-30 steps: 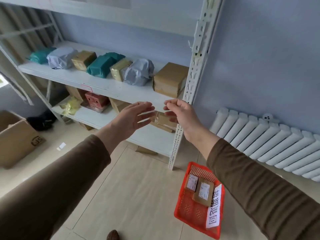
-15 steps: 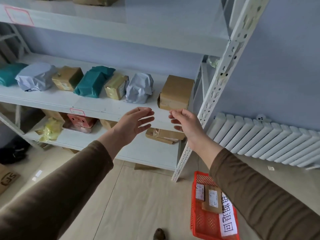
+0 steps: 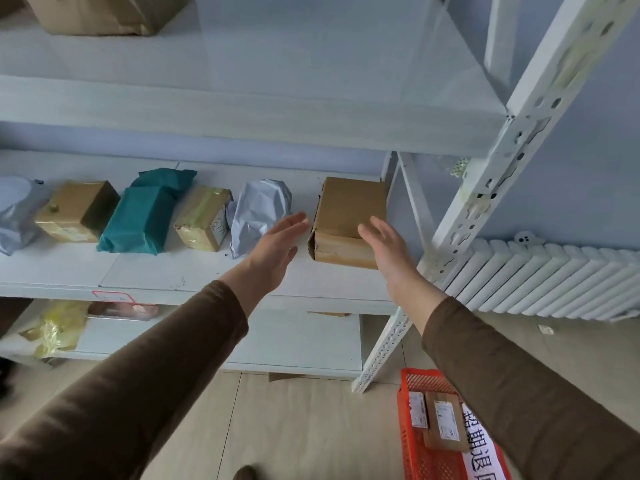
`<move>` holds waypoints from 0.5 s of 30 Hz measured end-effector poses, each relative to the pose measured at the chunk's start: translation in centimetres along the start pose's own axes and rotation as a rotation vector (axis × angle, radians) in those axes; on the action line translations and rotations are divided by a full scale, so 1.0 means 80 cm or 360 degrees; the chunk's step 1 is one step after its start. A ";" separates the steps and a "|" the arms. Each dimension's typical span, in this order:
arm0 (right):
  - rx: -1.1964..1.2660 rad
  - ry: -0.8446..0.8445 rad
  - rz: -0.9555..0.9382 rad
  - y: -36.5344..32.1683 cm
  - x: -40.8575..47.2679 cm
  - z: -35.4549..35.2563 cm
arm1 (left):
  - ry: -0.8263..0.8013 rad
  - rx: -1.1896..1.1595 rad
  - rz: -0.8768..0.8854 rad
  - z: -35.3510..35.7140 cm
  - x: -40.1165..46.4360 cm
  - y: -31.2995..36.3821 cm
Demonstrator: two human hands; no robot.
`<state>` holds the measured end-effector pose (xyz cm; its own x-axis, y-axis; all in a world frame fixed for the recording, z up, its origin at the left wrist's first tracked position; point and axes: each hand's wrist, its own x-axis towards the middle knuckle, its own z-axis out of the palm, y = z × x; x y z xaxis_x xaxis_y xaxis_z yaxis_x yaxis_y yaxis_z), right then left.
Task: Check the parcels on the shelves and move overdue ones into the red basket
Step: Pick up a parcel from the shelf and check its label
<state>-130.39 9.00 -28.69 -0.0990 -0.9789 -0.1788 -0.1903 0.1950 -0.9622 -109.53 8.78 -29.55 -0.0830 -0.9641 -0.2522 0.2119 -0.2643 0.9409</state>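
Observation:
A brown cardboard box [image 3: 346,216] stands at the right end of the middle shelf [image 3: 207,268]. My left hand [image 3: 277,244] is open just left of it, fingers stretched toward its side. My right hand [image 3: 388,251] is open in front of the box's right part; I cannot tell whether it touches the box. Left of the box lie a grey bagged parcel [image 3: 258,213], a taped brown box [image 3: 202,220], a teal parcel [image 3: 142,216], another brown box [image 3: 74,209] and a grey bag [image 3: 17,209]. The red basket [image 3: 415,445] sits on the floor at lower right with two labelled parcels [image 3: 443,424] inside.
A white perforated shelf post [image 3: 485,188] rises right of the box. A white radiator [image 3: 554,275] runs along the right wall. The lower shelf holds a yellow bag [image 3: 55,327]. A large brown parcel [image 3: 100,12] sits on the top shelf.
Both hands have risen from in front of the lower shelf to the middle shelf and spread apart on either side of the brown box. The view has tilted upward and closer.

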 end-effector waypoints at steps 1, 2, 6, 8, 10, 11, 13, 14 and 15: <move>0.0006 0.0045 0.0030 0.001 0.013 0.002 | -0.0003 0.0017 -0.0015 0.000 0.015 0.003; 0.0013 0.0091 0.0058 0.003 0.025 0.004 | 0.0002 0.0029 -0.0027 0.001 0.029 0.006; -0.0047 0.0260 0.0244 0.013 0.070 0.011 | -0.0041 0.0138 -0.0163 0.009 0.083 0.010; -0.0102 0.0314 0.0328 0.018 0.092 0.015 | -0.0093 0.0164 -0.0271 0.012 0.107 0.010; -0.0109 0.0375 0.0412 0.019 0.107 0.019 | -0.0137 0.0181 -0.0401 0.009 0.131 0.003; -0.0089 0.0404 0.0455 0.021 0.114 0.021 | -0.0153 0.0180 -0.0461 0.008 0.141 0.001; -0.0022 0.0437 0.0532 0.026 0.124 0.024 | -0.0148 0.0236 -0.0544 0.002 0.161 -0.011; 0.0044 0.0442 0.0557 0.032 0.129 0.025 | -0.0154 0.0239 -0.0561 -0.001 0.172 -0.019; 0.0093 0.0442 0.0593 0.039 0.133 0.026 | -0.0171 0.0245 -0.0566 -0.002 0.177 -0.023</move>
<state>-130.01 -0.91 -34.03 -0.4092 -0.7880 -0.4601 -0.0376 0.5184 -0.8543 -110.94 -4.37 -34.87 -0.2281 -0.8030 -0.5506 0.0039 -0.5663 0.8242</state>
